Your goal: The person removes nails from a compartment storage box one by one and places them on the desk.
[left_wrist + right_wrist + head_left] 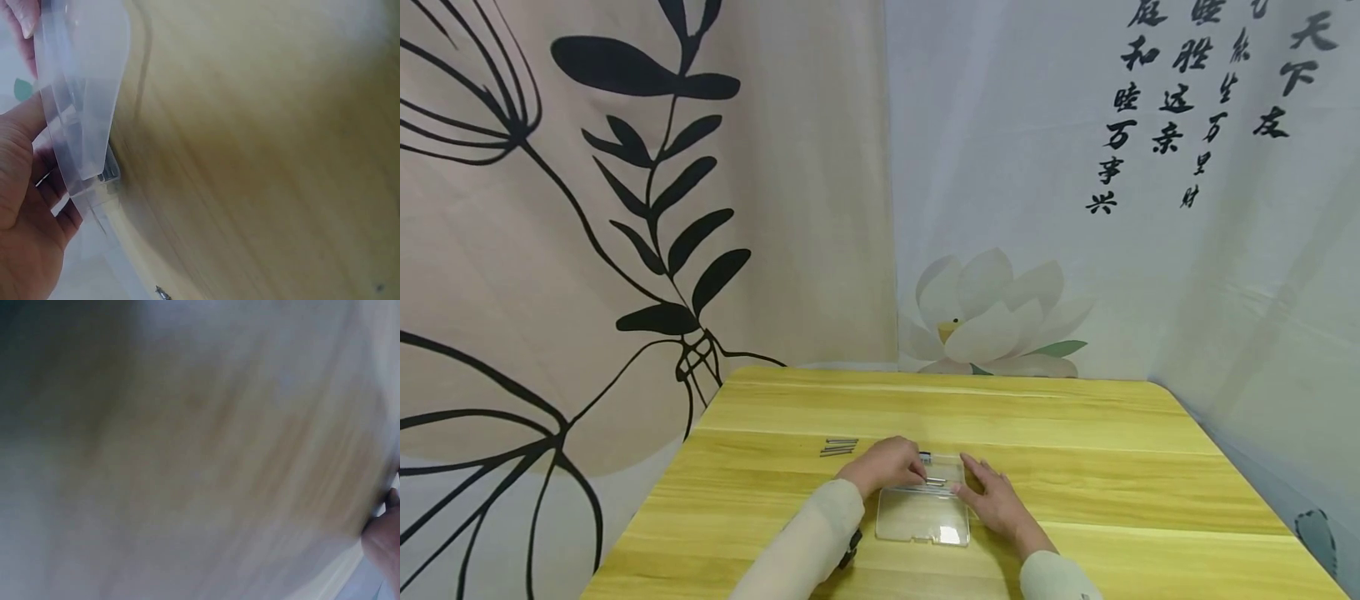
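Note:
A clear plastic box point(922, 517) lies unfolded on the table, its lid towards me. Thin metal rods point(935, 482) lie in its far half; dark metal pieces point(107, 170) show through its wall in the left wrist view. My left hand point(891, 465) reaches over the box's left side, its fingertips pinching at the end of the rods. In the left wrist view the left hand point(28, 181) is partly seen through the plastic. My right hand point(997, 498) grips the box's right end, thumb near the hinge and fingers by the far corner.
Several more thin metal rods point(839, 447) lie on the wooden table point(1105, 467), left of the box and beyond the left hand. A dark band point(851, 550) is on the left wrist. Printed curtains point(820, 208) hang behind the table. The right wrist view is blurred.

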Demonstrator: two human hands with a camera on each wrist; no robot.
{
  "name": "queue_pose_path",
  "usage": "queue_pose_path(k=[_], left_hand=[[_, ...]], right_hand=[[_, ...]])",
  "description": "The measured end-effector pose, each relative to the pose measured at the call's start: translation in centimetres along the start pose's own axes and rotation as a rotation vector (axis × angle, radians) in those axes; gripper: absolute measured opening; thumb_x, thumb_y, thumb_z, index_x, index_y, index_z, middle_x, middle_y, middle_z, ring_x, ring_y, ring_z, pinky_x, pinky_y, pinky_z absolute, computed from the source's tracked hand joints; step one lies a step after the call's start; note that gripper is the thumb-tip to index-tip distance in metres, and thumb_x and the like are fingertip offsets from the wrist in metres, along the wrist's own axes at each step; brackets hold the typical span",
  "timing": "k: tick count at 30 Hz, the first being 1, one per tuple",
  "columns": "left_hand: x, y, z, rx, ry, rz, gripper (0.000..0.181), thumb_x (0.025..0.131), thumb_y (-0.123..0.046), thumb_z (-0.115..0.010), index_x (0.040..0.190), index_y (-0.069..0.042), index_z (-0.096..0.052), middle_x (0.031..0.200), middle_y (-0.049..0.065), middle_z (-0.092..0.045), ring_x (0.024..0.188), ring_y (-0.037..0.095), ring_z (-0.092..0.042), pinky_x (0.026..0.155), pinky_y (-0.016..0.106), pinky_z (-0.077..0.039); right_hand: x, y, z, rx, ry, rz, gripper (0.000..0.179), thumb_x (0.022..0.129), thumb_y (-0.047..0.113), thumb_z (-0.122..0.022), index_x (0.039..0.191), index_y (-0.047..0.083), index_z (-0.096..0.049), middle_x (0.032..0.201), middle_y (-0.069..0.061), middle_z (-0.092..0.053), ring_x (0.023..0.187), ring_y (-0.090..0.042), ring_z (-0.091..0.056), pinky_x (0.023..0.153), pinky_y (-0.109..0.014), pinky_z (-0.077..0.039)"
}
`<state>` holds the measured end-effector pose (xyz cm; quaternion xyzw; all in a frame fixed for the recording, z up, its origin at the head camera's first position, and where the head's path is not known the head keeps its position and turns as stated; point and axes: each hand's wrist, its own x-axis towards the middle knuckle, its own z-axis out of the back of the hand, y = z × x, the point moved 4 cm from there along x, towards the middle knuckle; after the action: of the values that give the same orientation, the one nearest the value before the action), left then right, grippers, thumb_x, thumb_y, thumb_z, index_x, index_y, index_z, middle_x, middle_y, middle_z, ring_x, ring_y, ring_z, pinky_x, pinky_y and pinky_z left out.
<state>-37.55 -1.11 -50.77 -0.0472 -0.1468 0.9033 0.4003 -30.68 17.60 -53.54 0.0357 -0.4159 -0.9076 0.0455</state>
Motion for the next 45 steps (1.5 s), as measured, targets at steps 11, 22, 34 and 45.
queue_pose_path(k=[11,22,34,45], left_hand=[[0.03,-0.22,0.00,-0.011,0.015,0.018,0.005,0.090,-0.018,-0.075,0.091,-0.017,-0.081,0.083,-0.014,-0.063,0.075,-0.003,-0.055,0.070,0.015,-0.048],[-0.04,-0.49,0.58,-0.048,0.067,-0.004,0.007,0.090,-0.014,-0.074,0.090,-0.015,-0.081,0.083,-0.013,-0.064,0.076,-0.003,-0.056,0.069,0.014,-0.047],[-0.05,-0.57,0.93,-0.095,0.081,0.062,0.009,0.089,-0.007,-0.072,0.087,-0.013,-0.079,0.085,-0.008,-0.065,0.070,0.001,-0.051,0.067,0.017,-0.047],[-0.23,-0.52,0.79,-0.079,0.072,0.026,0.008,0.091,-0.011,-0.073,0.086,-0.014,-0.078,0.080,-0.013,-0.059,0.069,0.000,-0.051,0.065,0.016,-0.046]], right_hand=[[0.05,0.11,0.12,0.005,-0.006,0.031,0.064,0.099,0.037,-0.060,0.152,0.010,-0.039,0.153,-0.032,-0.030,0.139,-0.060,-0.013,0.107,-0.073,-0.011],[-0.01,0.04,0.02,0.006,-0.004,0.011,0.062,0.099,0.037,-0.060,0.153,0.013,-0.040,0.154,-0.031,-0.028,0.138,-0.061,-0.012,0.106,-0.074,-0.011],[-0.16,0.22,0.23,0.000,-0.006,0.007,0.062,0.099,0.037,-0.060,0.153,0.013,-0.040,0.154,-0.032,-0.026,0.138,-0.062,-0.012,0.107,-0.073,-0.010],[-0.17,0.35,0.22,0.002,-0.010,0.001,0.061,0.099,0.036,-0.060,0.152,0.013,-0.041,0.154,-0.032,-0.027,0.139,-0.061,-0.013,0.107,-0.072,-0.011]])
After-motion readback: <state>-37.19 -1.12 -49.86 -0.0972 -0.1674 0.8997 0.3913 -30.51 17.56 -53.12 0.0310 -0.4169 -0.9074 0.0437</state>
